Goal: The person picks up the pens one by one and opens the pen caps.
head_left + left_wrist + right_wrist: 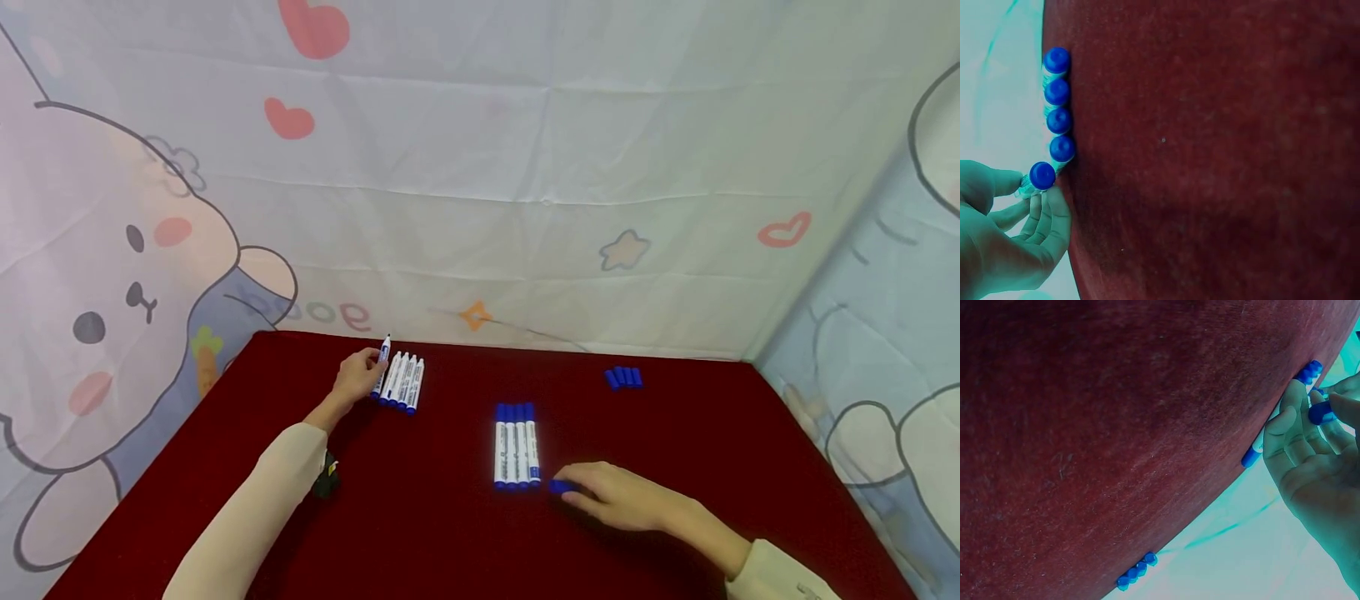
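Head view: gripping an uncapped marker (385, 349) in the left hand (356, 377), pinched between thumb and fingers toward the rear left of the red-covered counter (420, 533). Slanted, with dark nib toward the backdrop (525, 150) and blue end toward the front. Just beside four bare-nib markers (408, 383) lying side by side, at the left end of that row. Cannot tell whether lifted or resting on the cloth.
Pinching a loose blue cap (559, 486) in the right hand (622, 497), nearer the front, with the back of the hand upward. Just right of four capped markers (512, 450), laid parallel with caps toward the rear. Farther back on the right: four spare caps (624, 377) lined up close together, well apart from both hands.

Left wrist view: looking at blue bottom ends. Gripping the same marker between thumb on one side and bent fingers on the other, not spread wide. Slightly out of line with the four neighbours, at the near end.

Right wrist view: holding the cap between thumb and fingers, with the rest of the fingers loosely bent. Partly hiding the capped markers behind the hand. Down at lower left: the four spare caps again, near the counter's edge.
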